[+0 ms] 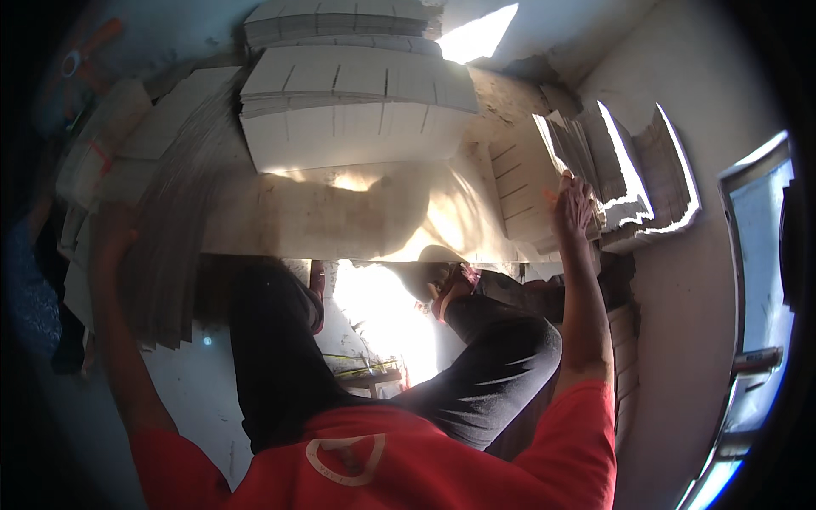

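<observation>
A worker point(408, 442) at a surface point(314, 225) appears to be handling cardboard, the blurred left hand point(117, 231) at the left sheet stack point(180, 174), the right hand point(575, 204) bent over the right sheet stack point(520, 180), neither grip clear, the next move seemingly calling for even edge support.

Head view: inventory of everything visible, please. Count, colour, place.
Centre sheet stacks: at least two, off-white with dark lines, back of table
Left sheet stacks: at least two, off-white to grey, table's left
Right sheet stacks: at least three, off-white, sunlit edges, table's right
Table: one, tan, centre
Orange object: one, upper left, kind unclear
Wall: pale, right
Window or door: one, bluish, far right
Floor: pale, below
Shirt: one, red, bottom
Trousers: one pair, black, lower centre
Left hand: one, at left stacks, dim
Right hand: one, on right stacks
</observation>
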Available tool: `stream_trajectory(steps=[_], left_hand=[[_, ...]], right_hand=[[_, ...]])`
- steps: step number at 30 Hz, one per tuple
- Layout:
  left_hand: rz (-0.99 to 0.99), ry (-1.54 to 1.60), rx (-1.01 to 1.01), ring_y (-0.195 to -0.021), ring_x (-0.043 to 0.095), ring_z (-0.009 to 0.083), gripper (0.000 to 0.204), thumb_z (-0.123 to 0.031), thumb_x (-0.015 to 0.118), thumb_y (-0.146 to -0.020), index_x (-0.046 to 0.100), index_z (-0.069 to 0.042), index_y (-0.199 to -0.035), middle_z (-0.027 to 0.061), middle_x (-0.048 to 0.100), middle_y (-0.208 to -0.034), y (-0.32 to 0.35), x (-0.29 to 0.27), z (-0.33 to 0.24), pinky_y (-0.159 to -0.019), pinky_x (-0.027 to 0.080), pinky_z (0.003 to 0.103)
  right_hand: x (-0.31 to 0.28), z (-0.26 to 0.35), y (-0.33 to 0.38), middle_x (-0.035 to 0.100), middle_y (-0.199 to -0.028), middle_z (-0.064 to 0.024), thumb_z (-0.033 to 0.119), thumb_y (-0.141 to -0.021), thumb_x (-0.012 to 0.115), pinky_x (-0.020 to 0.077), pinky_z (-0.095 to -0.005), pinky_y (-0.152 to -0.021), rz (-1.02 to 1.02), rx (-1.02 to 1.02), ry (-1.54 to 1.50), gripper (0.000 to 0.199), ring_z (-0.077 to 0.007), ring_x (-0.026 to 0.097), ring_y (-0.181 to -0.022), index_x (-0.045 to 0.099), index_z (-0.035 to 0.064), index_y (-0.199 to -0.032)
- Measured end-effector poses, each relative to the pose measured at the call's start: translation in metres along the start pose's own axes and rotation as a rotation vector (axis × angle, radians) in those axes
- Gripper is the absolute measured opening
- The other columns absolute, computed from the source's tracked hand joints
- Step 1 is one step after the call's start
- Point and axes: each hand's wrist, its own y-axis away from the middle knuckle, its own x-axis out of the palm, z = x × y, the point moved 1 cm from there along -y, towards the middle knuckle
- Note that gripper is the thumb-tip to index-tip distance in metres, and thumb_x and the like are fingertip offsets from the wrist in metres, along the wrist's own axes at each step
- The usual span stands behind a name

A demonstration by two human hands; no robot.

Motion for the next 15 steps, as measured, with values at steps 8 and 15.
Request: stream_trajectory(steps=[8, 15], left_hand=[[-0.291, 0.348, 0.05, -0.091, 0.063, 0.0344, 0.027, -0.021, 0.066, -0.084, 0.065, -0.003, -0.104, 0.0187, 0.065, -0.098, -0.009, -0.057, -0.097, -0.079, 0.049, 0.042], [-0.251, 0.565, 0.277, -0.088, 0.063, 0.0341, 0.021, -0.017, 0.063, -0.086, 0.066, -0.003, -0.101, 0.0203, 0.065, -0.094, -0.016, -0.127, -0.258, -0.071, 0.049, 0.038]], right_hand=[[0.03, -0.018, -0.009, 0.057, -0.108, -0.0165, 0.021, -0.075, 0.072, 0.0435, -0.0489, -0.085, 0.16, 0.101, 0.009, 0.038, -0.0322, 0.052, -0.108, 0.057, 0.0039, -0.106], [0.037, -0.037, -0.019, 0.063, -0.099, -0.0196, 0.022, -0.083, 0.065, 0.0476, -0.0486, -0.073, 0.117, 0.14, -0.157, 0.026, -0.0368, 0.061, -0.096, 0.055, 0.0034, -0.097]])
